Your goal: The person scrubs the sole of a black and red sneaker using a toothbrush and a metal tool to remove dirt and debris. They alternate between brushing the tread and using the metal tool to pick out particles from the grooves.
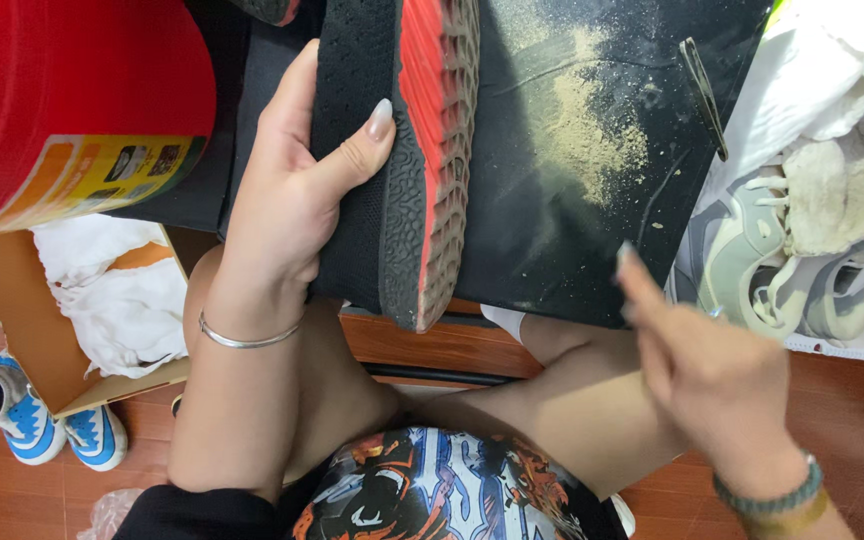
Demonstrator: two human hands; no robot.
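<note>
My left hand (292, 190) grips a black knit shoe with a red and black sole (422, 150), holding it on its side with the thumb pressed on the upper. The shoe rests over a black mat (572, 200) dusted with tan powder. My right hand (702, 370) hovers blurred at the mat's near right edge, fingers loosely curled, one finger extended; whether it holds something small is unclear. A thin dark metal tool (704, 95) lies on the mat at the upper right.
A red bucket (62, 90) stands at the upper left. Below it sits a cardboard box with white paper (112, 300) and small blue-white shoes (42, 425). Grey-white sneakers and a fluffy cloth (822, 200) lie at the right. Floor is red-brown wood.
</note>
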